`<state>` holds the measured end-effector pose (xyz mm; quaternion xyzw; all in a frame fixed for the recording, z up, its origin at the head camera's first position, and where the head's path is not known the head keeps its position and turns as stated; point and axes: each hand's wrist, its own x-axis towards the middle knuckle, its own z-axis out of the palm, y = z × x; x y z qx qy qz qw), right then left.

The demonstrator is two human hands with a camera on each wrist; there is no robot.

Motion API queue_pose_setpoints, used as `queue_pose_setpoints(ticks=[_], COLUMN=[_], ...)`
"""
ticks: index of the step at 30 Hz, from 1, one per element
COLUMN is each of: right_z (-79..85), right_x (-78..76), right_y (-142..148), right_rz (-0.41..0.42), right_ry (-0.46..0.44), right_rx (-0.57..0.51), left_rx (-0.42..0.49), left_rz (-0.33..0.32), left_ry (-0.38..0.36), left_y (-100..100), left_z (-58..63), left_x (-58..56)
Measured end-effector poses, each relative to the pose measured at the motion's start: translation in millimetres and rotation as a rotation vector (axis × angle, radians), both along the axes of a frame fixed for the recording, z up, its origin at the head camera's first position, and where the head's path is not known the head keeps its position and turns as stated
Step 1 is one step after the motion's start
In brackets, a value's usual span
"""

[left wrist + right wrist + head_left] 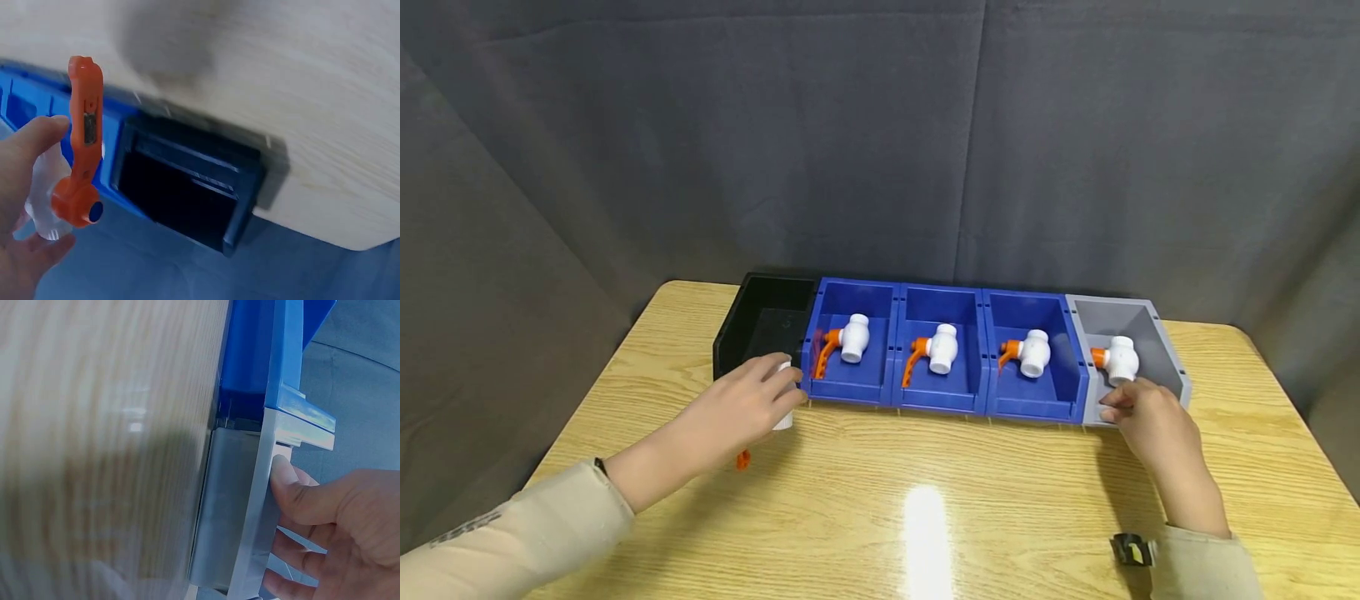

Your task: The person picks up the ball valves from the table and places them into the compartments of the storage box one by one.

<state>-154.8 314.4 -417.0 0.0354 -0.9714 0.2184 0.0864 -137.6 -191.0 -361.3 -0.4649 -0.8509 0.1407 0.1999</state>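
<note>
A white ball valve (47, 200) with an orange lever (86, 125) is gripped in my left hand (745, 408), between thumb and fingers, above the table just in front of the black bin (726, 350). On the right, my right hand (1157, 425) is over the front of the grey bin (1172, 358), fingers loosely bent inside its front wall. Just beyond those fingers a similar valve (1122, 358) lies in that bin, its lever mostly hidden. In the right wrist view the thumb is at the grey rim (253, 519); contact with the valve is unclear.
Three blue bins (940, 400) stand in a row between the black and grey ones, each with a white valve (942, 348) and orange lever. The wooden table (850, 500) extends in front. A dark curtain (880, 150) hangs behind. A black strap piece (1131, 550) is near the right sleeve.
</note>
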Motion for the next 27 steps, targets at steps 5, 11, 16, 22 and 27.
queue_pose_setpoints(ticks=[5,11,16,22,27], right_z=[0.8,0.5,0.6,0.2,-0.4], right_x=[-0.2,-0.6,-0.7,0.7,0.0], right_y=[-1,-1,-1,0,1], right_rz=[-0.009,-0.009,-0.01,0.002,0.003], right_ry=[-0.026,-0.029,-0.038,0.018,0.013], right_rx=[0.005,0.005,0.007,0.003,0.004], left_rx=[0.002,-0.014,-0.026,-0.039,-0.062], left_rz=[0.0,-0.015,-0.04,-0.05,-0.047], left_ry=[0.021,0.016,0.048,0.068,0.082], left_y=[-11,-23,-32,-39,-40], left_z=[6.4,8.3,10.3,11.2,12.5], left_x=[-12.3,-24.8,-36.1,-53.9,-66.3])
